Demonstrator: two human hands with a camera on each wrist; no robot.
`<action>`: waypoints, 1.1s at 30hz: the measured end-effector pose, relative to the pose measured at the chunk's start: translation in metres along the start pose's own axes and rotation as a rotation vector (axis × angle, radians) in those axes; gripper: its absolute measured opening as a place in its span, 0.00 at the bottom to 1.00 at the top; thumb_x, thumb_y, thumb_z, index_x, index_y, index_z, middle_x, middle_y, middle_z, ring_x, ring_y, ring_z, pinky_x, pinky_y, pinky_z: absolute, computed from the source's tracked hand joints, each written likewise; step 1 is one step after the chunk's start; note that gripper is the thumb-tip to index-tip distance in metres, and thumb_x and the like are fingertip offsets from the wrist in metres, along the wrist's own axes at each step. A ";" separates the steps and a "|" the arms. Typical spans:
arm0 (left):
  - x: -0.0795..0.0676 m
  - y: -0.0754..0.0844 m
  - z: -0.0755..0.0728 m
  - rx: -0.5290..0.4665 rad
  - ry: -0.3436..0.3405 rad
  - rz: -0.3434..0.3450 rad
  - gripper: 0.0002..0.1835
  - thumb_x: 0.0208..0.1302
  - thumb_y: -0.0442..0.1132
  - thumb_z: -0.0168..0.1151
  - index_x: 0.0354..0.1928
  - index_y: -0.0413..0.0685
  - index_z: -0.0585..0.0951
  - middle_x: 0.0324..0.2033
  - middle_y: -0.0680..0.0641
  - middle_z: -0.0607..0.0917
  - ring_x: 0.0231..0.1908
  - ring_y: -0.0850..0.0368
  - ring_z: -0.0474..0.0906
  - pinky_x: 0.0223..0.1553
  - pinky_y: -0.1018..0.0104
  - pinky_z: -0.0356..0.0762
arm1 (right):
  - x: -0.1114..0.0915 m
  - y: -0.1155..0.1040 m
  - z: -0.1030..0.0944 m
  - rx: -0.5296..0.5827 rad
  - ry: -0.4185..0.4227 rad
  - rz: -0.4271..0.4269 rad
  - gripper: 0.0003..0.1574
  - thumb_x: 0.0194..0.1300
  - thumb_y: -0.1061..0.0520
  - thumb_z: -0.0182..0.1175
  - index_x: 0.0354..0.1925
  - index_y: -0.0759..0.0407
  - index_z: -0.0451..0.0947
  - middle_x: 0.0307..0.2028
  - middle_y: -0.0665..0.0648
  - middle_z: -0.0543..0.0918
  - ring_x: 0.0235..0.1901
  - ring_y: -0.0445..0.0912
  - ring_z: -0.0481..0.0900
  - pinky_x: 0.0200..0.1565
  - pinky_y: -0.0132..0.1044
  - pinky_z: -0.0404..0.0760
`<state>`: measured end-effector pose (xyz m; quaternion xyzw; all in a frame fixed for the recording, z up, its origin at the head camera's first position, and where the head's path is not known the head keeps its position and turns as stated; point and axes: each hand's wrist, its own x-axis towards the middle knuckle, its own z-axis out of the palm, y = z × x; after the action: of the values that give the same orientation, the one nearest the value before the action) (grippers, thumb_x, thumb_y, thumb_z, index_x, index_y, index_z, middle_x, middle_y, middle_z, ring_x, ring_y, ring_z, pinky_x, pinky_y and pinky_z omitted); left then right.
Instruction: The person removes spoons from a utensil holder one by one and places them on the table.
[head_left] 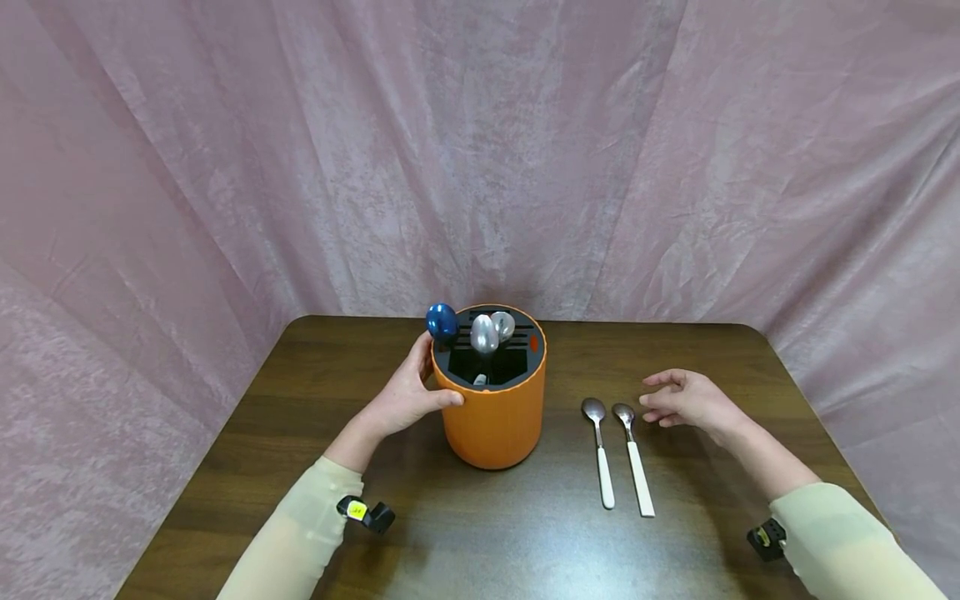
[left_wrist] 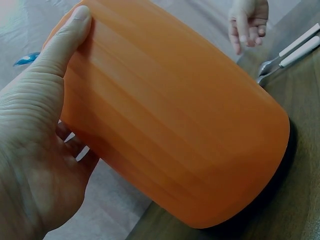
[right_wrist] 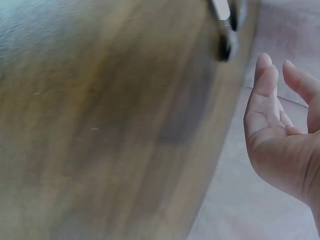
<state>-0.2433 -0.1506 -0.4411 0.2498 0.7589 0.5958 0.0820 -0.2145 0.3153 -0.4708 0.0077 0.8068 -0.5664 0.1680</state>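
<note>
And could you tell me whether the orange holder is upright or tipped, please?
Upright: the holder stands on its base on the table, slotted top facing up.

Before you is a brown wood-grain tabletop (head_left: 517, 533); on it you have an orange holder (head_left: 492, 429) standing upright and, to its right, two white-handled spoons (head_left: 602, 454) side by side.

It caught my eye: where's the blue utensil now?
In the head view, the blue utensil sticks out of the orange holder at its left, beside a silvery utensil.

White glare on the tabletop (head_left: 547, 533) — right wrist view partly blurred
</note>
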 end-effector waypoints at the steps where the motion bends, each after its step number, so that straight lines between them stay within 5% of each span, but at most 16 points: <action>1: 0.000 0.000 0.000 -0.001 -0.001 -0.002 0.57 0.56 0.56 0.78 0.79 0.58 0.51 0.74 0.48 0.62 0.74 0.46 0.58 0.72 0.33 0.48 | -0.001 -0.003 -0.001 0.004 0.007 -0.008 0.41 0.70 0.56 0.68 0.69 0.75 0.61 0.50 0.67 0.85 0.42 0.53 0.88 0.42 0.43 0.86; 12: -0.001 0.000 0.001 0.000 0.000 -0.009 0.57 0.56 0.56 0.78 0.79 0.59 0.51 0.75 0.49 0.61 0.75 0.46 0.57 0.72 0.34 0.49 | -0.007 -0.037 -0.009 0.001 0.091 -0.112 0.39 0.70 0.56 0.68 0.69 0.71 0.63 0.42 0.58 0.87 0.41 0.51 0.89 0.42 0.41 0.87; 19: -0.001 0.000 0.000 0.000 -0.002 -0.006 0.56 0.57 0.56 0.78 0.79 0.60 0.51 0.75 0.50 0.61 0.75 0.47 0.57 0.72 0.33 0.48 | -0.008 -0.056 0.001 0.078 0.193 -0.331 0.32 0.69 0.58 0.69 0.66 0.63 0.68 0.40 0.56 0.84 0.39 0.47 0.89 0.39 0.37 0.86; 33: 0.000 0.001 0.001 -0.002 0.008 -0.009 0.56 0.56 0.56 0.78 0.79 0.60 0.52 0.74 0.49 0.62 0.73 0.46 0.59 0.72 0.34 0.50 | -0.010 -0.091 0.022 0.203 0.207 -0.514 0.31 0.67 0.64 0.69 0.65 0.59 0.72 0.42 0.57 0.84 0.38 0.47 0.88 0.39 0.36 0.85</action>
<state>-0.2427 -0.1493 -0.4406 0.2441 0.7596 0.5972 0.0818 -0.2176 0.2645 -0.3913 -0.1227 0.7344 -0.6643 -0.0658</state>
